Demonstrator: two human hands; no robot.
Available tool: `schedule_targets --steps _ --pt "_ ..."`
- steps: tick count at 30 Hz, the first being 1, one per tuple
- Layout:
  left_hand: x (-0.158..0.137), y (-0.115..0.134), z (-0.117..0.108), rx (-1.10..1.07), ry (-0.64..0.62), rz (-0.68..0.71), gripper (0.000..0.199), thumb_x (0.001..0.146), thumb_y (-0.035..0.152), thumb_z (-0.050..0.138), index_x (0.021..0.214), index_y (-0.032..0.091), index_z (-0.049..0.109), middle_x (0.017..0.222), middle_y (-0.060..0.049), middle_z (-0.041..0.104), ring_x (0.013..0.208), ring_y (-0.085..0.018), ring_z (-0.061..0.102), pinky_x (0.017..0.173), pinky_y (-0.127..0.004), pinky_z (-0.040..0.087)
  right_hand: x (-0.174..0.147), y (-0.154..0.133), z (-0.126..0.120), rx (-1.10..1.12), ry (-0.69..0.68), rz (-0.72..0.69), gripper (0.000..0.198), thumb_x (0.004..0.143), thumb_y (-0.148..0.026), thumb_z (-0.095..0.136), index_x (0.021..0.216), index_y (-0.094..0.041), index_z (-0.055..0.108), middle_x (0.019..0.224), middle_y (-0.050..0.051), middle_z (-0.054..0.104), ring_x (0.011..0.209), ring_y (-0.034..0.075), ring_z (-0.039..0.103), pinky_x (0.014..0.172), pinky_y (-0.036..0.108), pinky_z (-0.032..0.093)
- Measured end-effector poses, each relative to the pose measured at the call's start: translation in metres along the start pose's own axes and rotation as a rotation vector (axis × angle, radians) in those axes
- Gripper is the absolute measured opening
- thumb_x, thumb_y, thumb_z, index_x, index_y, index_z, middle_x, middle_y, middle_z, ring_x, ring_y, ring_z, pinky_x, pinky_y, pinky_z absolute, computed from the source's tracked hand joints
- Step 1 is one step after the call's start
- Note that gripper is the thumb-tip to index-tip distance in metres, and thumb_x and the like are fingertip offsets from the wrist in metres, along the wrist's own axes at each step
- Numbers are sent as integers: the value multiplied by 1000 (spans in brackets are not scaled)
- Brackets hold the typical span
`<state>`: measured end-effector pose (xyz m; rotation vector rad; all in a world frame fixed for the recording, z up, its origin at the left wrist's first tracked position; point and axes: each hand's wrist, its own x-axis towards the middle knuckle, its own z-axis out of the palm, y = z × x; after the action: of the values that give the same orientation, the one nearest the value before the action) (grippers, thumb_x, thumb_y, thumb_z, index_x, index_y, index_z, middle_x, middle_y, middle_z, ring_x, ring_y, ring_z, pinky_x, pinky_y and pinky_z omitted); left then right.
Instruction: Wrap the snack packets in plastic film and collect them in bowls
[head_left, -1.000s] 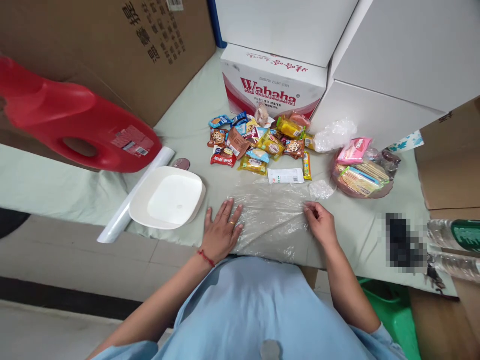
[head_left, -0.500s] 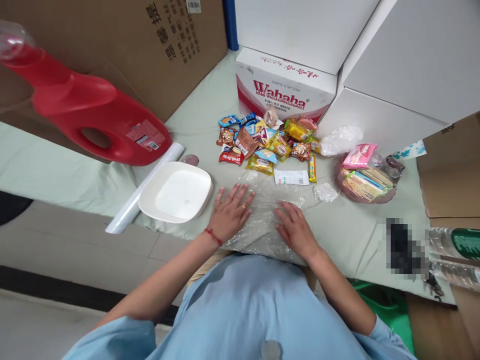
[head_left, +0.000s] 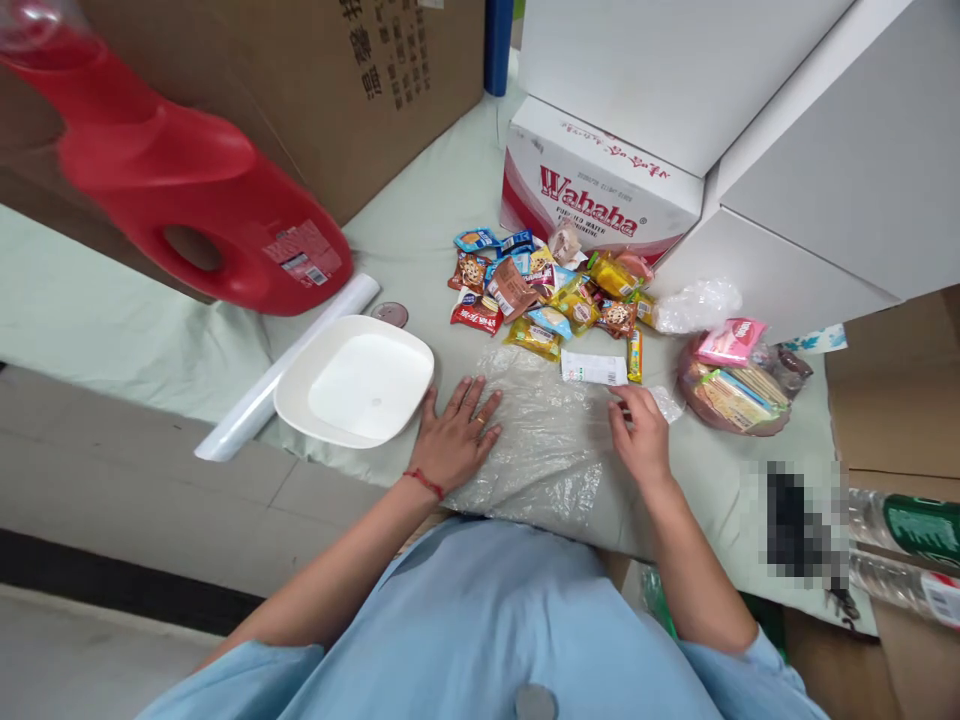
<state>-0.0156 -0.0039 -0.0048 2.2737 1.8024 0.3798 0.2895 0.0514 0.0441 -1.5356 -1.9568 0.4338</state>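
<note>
A sheet of clear plastic film [head_left: 544, 440] lies wrinkled on the cloth in front of me. My left hand [head_left: 454, 435] rests flat on its left side, fingers spread, beside the white square bowl [head_left: 367, 388]. At the film's right edge is my right hand [head_left: 641, 432], its fingers half bent, with the thumb and forefinger slightly apart and nothing visible between them. Its fingertips are just below a white packet [head_left: 594, 368] and a small yellow packet [head_left: 635, 356]. Behind these lies a pile of wrapped snacks [head_left: 541, 290].
Left stand a large red detergent bottle [head_left: 217, 200] and a white roll [head_left: 289, 375]. A Wahaha carton [head_left: 600, 200] is at the back. On the right are a bowl of snacks [head_left: 739, 400], bubble wrap [head_left: 697, 305] and plastic bottles [head_left: 900, 525] near the edge.
My right hand has moved off the film's middle to the right and its fingers have bent. My left hand stays on the film. The camera view has shifted slightly.
</note>
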Motion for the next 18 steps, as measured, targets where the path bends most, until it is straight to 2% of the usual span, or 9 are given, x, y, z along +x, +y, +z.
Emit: schedule_targets --steps 3,5,7,10,12,13,15,16,18 --pt "-1 0 0 19 -2 0 54 106 42 42 159 31 41 169 -11 33 158 -31 30 125 -69 7 56 -21 34 -57 -3 -78 37 102 -38 50 130 -20 65 132 15 63 86 21 66 75 34 57" --pt "-1 1 -1 18 -1 -6 54 105 42 43 158 32 43 169 -11 33 157 -32 31 126 -69 9 89 -31 54 -154 -18 -121 40 99 -37 53 133 -18 64 138 16 60 92 23 66 73 34 55" --pt "-1 1 -1 7 2 -11 54 105 42 44 158 32 44 169 -11 34 157 -32 31 126 -68 11 115 -36 64 -235 -58 -143 33 98 -34 53 122 -18 69 129 15 65 95 25 65 74 34 53" --pt "-1 0 -1 -14 5 -12 54 105 43 43 158 31 44 169 -10 34 157 -32 32 126 -68 11 129 -33 53 -215 1 -123 23 97 -33 53 102 -19 71 107 12 70 95 25 65 79 34 52" --pt "-1 -1 -1 -28 5 -13 54 105 43 42 158 31 44 170 -9 33 157 -31 31 126 -68 9 120 -23 32 -66 131 -26 22 96 -38 56 97 -19 68 96 9 70 89 23 65 78 34 54" --pt "-2 -1 0 -35 6 -17 54 105 43 42 158 32 44 170 -9 33 157 -31 30 127 -67 7 108 -17 20 53 198 68 24 94 -43 59 96 -20 66 90 7 69 83 21 65 73 33 54" --pt "-3 2 1 -53 4 -35 53 106 42 40 158 31 44 170 -9 32 158 -30 29 126 -68 4 74 -4 -3 364 310 342 32 86 -52 69 93 -21 61 78 0 63 65 16 61 57 27 52" --pt "-3 6 1 -63 1 -53 52 106 41 39 157 31 45 170 -10 31 158 -31 29 126 -69 3 53 2 -13 526 324 479 37 80 -54 75 91 -22 59 75 -2 61 61 14 59 51 24 50" --pt "-3 15 3 -85 -13 -95 52 106 41 38 157 29 46 171 -11 30 158 -31 28 125 -72 0 6 11 -31 750 245 696 44 69 -51 85 87 -23 57 73 -4 60 57 10 58 46 19 47"
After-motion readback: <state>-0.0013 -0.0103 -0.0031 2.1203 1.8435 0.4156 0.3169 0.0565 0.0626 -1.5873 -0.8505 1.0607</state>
